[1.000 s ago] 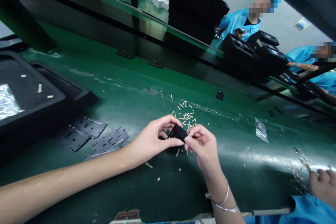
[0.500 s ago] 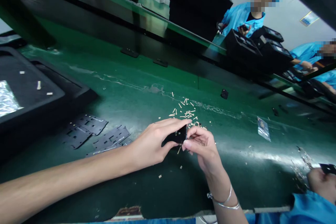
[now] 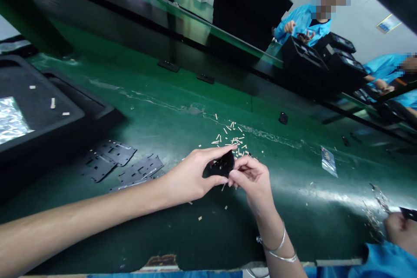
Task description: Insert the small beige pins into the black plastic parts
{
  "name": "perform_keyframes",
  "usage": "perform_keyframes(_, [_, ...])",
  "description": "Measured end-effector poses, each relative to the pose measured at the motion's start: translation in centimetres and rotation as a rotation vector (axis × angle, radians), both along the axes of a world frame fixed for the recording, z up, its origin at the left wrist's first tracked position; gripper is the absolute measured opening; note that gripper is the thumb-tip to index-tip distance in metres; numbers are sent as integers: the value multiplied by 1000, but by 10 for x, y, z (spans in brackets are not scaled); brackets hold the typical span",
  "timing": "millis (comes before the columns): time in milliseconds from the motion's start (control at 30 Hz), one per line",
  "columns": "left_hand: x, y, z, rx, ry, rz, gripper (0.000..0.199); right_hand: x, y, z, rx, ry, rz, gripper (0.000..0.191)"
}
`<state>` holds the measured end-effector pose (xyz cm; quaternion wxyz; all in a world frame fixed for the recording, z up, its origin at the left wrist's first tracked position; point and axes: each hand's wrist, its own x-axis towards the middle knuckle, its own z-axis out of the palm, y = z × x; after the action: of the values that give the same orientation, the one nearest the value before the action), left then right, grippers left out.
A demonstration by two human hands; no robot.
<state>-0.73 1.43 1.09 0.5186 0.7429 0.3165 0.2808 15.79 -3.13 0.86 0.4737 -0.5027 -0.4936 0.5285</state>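
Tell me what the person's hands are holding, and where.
A small black part: the left hand grips its left side between thumb and fingers, and the right hand pinches its right edge with the fingertips.

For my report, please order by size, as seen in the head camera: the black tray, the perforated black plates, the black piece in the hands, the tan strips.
Largest to smallest: the black tray; one perforated black plate; the black piece, though its nearness to the camera makes this rank unsure; the tan strips.
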Motion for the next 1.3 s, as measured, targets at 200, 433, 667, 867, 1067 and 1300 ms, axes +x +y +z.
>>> perform_keyframes(200, [1,0,-3,-80,29,14,60,-5,0,2,-9,-168,-25,12])
perform_keyframes(433, [6,47,-17,-601,-253,196,29,10,5,4,53,-303,-280,14])
perform_keyframes(667, [70,149,-12,-611,-441,477,19,22,6,4,36,-381,-357,17])
perform_keyframes(867, [98,201,-6,-524,-431,641,24,26,9,2,-15,-524,-360,21])
perform_keyframes(1067, [49,160,-19,-361,-396,657,42,29,13,-6,-116,-1147,-118,9])
perform_keyframes(1300, [6,78,-13,-299,-244,247,32,18,12,-8,-162,-1414,-25,11])
